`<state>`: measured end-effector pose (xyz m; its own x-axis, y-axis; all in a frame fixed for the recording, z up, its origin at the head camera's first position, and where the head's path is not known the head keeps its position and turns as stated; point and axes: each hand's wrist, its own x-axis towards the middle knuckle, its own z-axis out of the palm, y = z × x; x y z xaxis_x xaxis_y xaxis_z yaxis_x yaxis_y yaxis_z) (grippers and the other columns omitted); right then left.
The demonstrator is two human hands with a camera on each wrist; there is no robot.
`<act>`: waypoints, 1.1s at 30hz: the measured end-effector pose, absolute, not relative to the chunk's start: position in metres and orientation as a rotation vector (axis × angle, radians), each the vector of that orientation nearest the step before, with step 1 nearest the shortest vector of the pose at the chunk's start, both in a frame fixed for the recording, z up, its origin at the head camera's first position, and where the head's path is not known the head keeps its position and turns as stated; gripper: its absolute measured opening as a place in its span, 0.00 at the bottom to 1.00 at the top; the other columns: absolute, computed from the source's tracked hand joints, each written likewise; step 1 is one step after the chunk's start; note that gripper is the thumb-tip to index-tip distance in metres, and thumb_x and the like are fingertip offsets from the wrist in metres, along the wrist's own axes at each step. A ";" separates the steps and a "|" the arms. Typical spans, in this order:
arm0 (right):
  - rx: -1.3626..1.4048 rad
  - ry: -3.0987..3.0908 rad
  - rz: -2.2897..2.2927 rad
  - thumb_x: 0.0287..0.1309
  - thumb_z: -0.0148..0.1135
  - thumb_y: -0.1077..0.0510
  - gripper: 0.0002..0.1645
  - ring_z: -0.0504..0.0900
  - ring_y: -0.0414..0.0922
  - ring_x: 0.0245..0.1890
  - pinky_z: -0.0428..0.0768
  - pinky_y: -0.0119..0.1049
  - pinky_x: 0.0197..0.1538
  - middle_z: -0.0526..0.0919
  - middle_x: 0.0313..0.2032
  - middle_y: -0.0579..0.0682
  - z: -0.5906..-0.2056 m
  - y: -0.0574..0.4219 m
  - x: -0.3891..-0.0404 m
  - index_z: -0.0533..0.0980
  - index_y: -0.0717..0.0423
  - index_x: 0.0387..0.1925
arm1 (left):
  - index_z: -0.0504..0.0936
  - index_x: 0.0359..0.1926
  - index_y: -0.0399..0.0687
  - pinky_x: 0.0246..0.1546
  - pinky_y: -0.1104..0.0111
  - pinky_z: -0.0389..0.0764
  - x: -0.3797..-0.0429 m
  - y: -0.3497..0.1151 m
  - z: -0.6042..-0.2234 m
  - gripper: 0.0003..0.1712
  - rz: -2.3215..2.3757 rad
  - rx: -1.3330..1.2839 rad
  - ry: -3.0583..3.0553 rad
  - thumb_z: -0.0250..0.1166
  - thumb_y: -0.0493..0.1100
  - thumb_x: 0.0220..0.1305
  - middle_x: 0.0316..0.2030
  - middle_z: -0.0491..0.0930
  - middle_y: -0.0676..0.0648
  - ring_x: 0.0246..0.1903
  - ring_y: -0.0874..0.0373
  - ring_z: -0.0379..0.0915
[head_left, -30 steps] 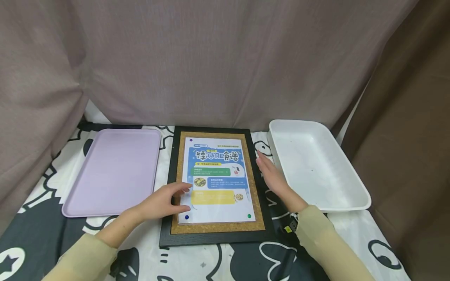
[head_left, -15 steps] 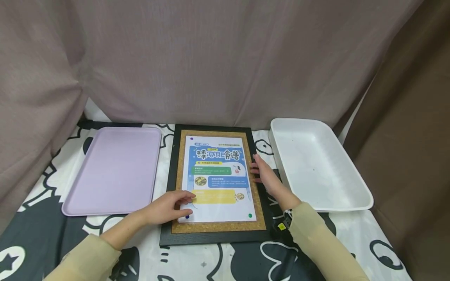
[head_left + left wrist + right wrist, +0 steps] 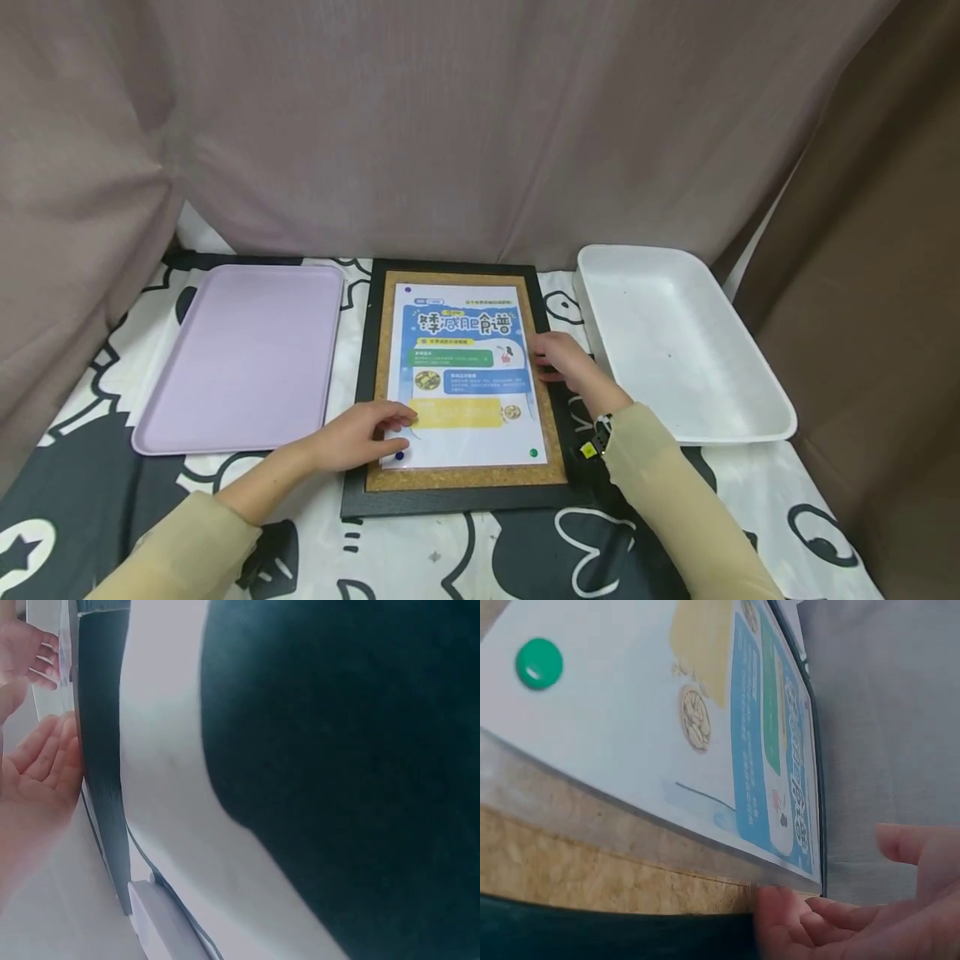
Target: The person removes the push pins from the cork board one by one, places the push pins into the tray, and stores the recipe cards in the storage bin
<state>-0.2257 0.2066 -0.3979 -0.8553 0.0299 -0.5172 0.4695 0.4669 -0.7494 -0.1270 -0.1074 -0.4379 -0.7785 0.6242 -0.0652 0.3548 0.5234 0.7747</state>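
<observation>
A laminated poster sheet [image 3: 457, 450] with blue, green and yellow blocks lies on a black-framed corkboard [image 3: 472, 500]. Green [image 3: 533, 452], dark blue [image 3: 399, 455] and purple [image 3: 407, 290] pushpins sit at three of its corners; none shows at the upper right. My left hand [image 3: 352, 437] is over the sheet's lower left edge, fingers loosely bent, thumb by the blue pushpin. My right hand [image 3: 573, 367] is at the right side; in the right wrist view its fingertips [image 3: 780, 904] touch the board beside the sheet's edge, thumb apart. Neither hand visibly grips anything.
A lilac tray [image 3: 247, 367] lies left of the board. To the right stands a deep white tray [image 3: 675, 350] with tiny specks in it. A black-and-white patterned cloth [image 3: 427, 558] covers the table, and a grey-brown curtain [image 3: 420, 133] hangs behind.
My right hand has moved left from beside the frame onto the board's right edge, its fingers now more bent. The left hand has lowered slightly toward the blue pushpin.
</observation>
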 end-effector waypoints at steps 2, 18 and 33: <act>0.395 2.316 -1.307 0.66 0.47 0.47 0.31 0.68 0.54 0.59 0.78 0.42 0.51 0.67 0.62 0.61 -0.399 0.206 -0.227 0.64 0.65 0.62 | 0.76 0.52 0.41 0.41 0.72 0.77 -0.127 -0.107 -0.438 0.20 1.112 0.822 2.438 0.62 0.46 0.62 0.44 0.79 0.48 0.39 0.62 0.72; 0.273 2.555 -1.025 0.57 0.58 0.64 0.34 0.79 0.54 0.48 0.80 0.40 0.48 0.73 0.54 0.64 -0.406 0.206 -0.230 0.60 0.65 0.64 | 0.81 0.41 0.41 0.30 0.76 0.74 -0.129 -0.105 -0.433 0.13 1.052 0.832 2.420 0.68 0.36 0.52 0.28 0.76 0.54 0.28 0.64 0.68; 0.271 2.555 -1.084 0.54 0.60 0.69 0.38 0.79 0.50 0.43 0.82 0.36 0.43 0.74 0.49 0.61 -0.415 0.205 -0.229 0.60 0.63 0.66 | 0.80 0.23 0.44 0.23 0.77 0.68 -0.128 -0.094 -0.420 0.07 0.907 0.825 2.441 0.64 0.31 0.54 0.17 0.72 0.55 0.20 0.66 0.64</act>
<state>-0.2287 0.2050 -0.4146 -0.9201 0.0383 -0.3898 0.3070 0.6886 -0.6570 -0.1276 -0.0937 -0.4195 -0.7423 0.6498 -0.1637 0.3853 0.6138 0.6890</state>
